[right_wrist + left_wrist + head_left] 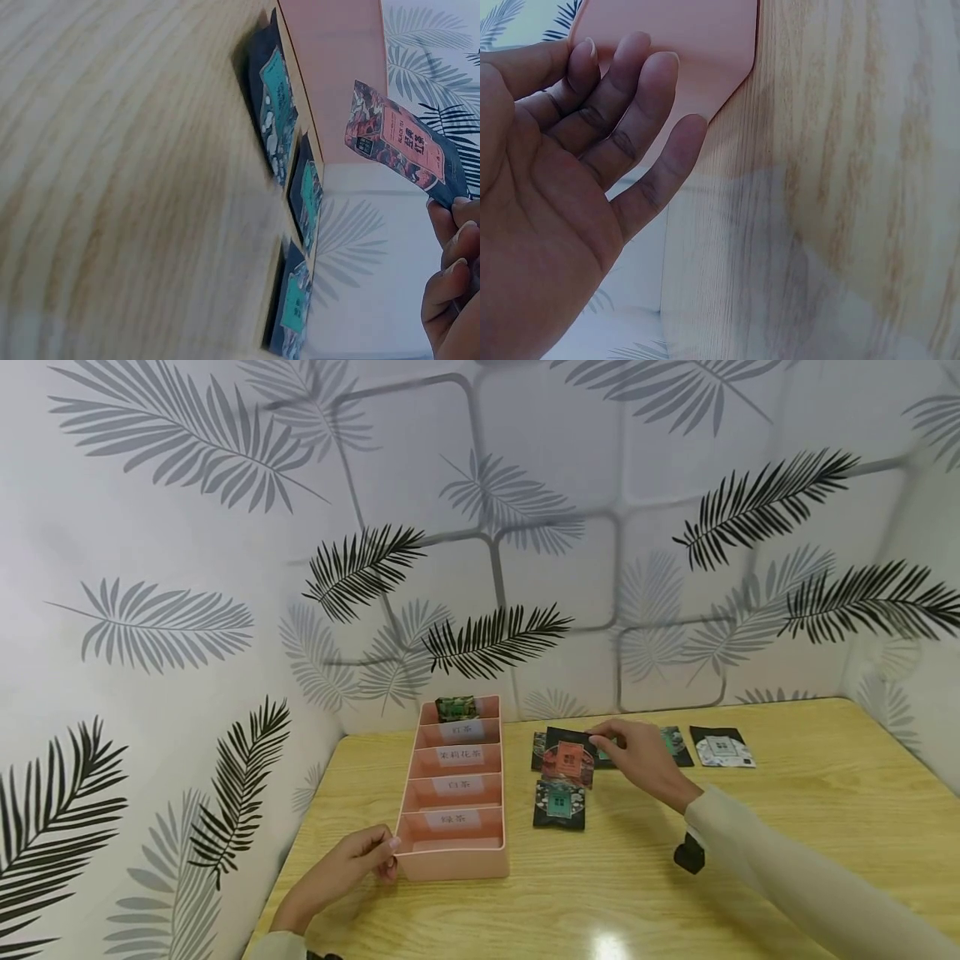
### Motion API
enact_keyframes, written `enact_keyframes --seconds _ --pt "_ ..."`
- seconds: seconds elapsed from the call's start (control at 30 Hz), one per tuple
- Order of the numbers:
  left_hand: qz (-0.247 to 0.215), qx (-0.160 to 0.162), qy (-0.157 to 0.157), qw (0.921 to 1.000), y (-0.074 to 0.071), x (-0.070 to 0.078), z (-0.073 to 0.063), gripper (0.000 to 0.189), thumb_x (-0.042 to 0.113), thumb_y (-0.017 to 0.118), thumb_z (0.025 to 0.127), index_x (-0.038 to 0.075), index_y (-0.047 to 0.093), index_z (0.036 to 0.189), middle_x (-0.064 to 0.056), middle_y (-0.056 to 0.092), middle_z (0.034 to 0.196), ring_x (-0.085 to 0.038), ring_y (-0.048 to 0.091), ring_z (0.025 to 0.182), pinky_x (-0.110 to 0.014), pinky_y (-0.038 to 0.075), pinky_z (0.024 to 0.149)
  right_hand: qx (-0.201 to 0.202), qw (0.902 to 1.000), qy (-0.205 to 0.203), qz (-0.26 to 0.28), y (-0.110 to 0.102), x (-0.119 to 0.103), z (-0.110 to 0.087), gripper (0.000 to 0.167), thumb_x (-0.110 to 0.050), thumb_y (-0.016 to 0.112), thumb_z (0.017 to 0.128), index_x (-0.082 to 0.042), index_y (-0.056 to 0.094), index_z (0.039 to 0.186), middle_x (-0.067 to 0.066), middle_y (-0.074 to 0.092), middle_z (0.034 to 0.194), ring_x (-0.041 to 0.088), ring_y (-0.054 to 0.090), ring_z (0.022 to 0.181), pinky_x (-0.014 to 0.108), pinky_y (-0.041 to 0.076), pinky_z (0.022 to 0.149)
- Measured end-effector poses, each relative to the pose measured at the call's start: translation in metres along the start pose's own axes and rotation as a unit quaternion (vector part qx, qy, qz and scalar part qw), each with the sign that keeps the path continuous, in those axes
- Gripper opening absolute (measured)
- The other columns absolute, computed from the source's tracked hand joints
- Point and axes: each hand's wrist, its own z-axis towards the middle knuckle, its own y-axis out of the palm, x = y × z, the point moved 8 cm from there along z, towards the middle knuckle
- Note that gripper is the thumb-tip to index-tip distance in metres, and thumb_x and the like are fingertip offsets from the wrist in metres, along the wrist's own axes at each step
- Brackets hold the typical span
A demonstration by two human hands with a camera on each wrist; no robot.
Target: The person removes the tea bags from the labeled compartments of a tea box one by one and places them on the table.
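My right hand (641, 758) pinches the top corner of a black tea sachet with a red label (567, 760), lifted off the table. The same sachet (405, 141) shows its "BLACK TEA" print in the right wrist view. Beneath it in the head view lies a sachet with a teal label (558, 804). My left hand (352, 864) grips the near left corner of a pink divided box (453, 865), thumb at the rim and fingers along the outer wall. White labels mark the dividers. A green sachet (456, 707) sits in the farthest compartment.
Right of the box, a green-labelled sachet (677, 746) lies partly behind my right hand. A sachet with a white label (722, 747) lies farther right. The wooden table (810, 827) meets a leaf-patterned wall (555, 668) behind the box.
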Motion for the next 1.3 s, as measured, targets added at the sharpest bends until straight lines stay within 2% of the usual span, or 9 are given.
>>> enact_keyframes --seconds 0.1,0.2,0.33,0.63,0.77,0.9,1.03,1.3 --pt "-0.002 -0.001 0.0 1.0 0.001 0.0 0.0 0.036 0.028 0.044 0.113 -0.004 0.056 0.099 -0.031 0.063 0.099 -0.043 0.065 0.091 -0.049 0.058 0.083 0.0 1.0 0.001 -0.003 -0.003 0.005 -0.007 0.02 -0.022 0.067 0.103 -0.009 0.076 0.114 0.0 0.07 0.08 0.01 0.047 0.056 0.031 0.038 0.055" --pt "-0.004 0.0 -0.002 1.0 0.001 0.0 0.001 0.036 0.028 0.045 0.113 -0.004 0.056 0.1 -0.031 0.063 0.1 -0.043 0.065 0.091 -0.049 0.058 0.083 0.004 1.0 0.003 -0.007 -0.006 0.01 -0.013 0.018 -0.021 0.068 0.102 -0.009 0.076 0.113 0.002 0.074 0.091 0.009 0.055 0.064 0.033 0.045 0.06" --pt "-0.003 0.002 -0.003 1.0 0.0 0.0 0.002 0.036 0.029 0.045 0.113 -0.003 0.056 0.1 -0.03 0.063 0.1 -0.042 0.065 0.091 -0.049 0.058 0.083 0.008 0.9998 0.01 -0.013 -0.011 0.018 -0.021 0.018 -0.022 0.068 0.102 -0.01 0.076 0.113 0.003 0.075 0.097 0.011 0.058 0.069 0.036 0.048 0.064" --pt "-0.005 0.003 0.003 1.0 0.002 -0.001 0.003 0.035 0.027 0.045 0.113 -0.003 0.056 0.098 -0.031 0.063 0.097 -0.038 0.067 0.088 -0.045 0.059 0.081 -0.003 0.9995 0.032 -0.007 -0.018 0.036 -0.038 0.015 -0.016 0.067 0.103 -0.008 0.076 0.112 0.007 0.076 0.102 0.024 0.072 0.086 0.046 0.058 0.073" --pt "-0.005 0.008 0.004 0.9999 0.002 -0.002 0.001 0.035 0.027 0.045 0.113 -0.003 0.056 0.097 -0.03 0.064 0.096 -0.029 0.068 0.086 -0.042 0.06 0.08 -0.009 0.9991 0.039 -0.012 -0.02 0.041 -0.045 0.016 -0.015 0.067 0.102 -0.006 0.076 0.112 0.009 0.076 0.101 0.026 0.072 0.084 0.042 0.057 0.069" --pt "-0.004 0.012 0.002 0.9999 0.002 -0.002 0.0 0.036 0.028 0.046 0.113 -0.002 0.056 0.096 -0.028 0.064 0.096 -0.021 0.067 0.085 -0.041 0.059 0.08 -0.023 0.9981 0.052 -0.025 -0.019 0.047 -0.051 0.016 -0.015 0.069 0.101 -0.005 0.077 0.111 0.004 0.075 0.092 0.018 0.064 0.069 0.032 0.048 0.059" --pt "0.0 0.011 0.005 0.9999 0.001 -0.001 0.0 0.036 0.027 0.046 0.113 -0.003 0.055 0.097 -0.03 0.063 0.096 -0.022 0.067 0.085 -0.042 0.059 0.08 -0.038 0.9969 0.06 -0.032 -0.018 0.052 -0.055 0.014 -0.013 0.07 0.1 -0.006 0.077 0.109 0.001 0.074 0.088 0.011 0.053 0.061 0.029 0.04 0.055" --pt "0.0 0.013 -0.002 0.9999 0.001 -0.001 0.001 0.036 0.029 0.045 0.113 -0.003 0.055 0.097 -0.03 0.063 0.098 -0.026 0.066 0.086 -0.043 0.059 0.08 -0.054 0.9966 0.052 -0.034 -0.015 0.055 -0.056 0.011 -0.012 0.07 0.099 -0.007 0.078 0.105 0.003 0.075 0.094 0.011 0.061 0.071 0.032 0.049 0.061"
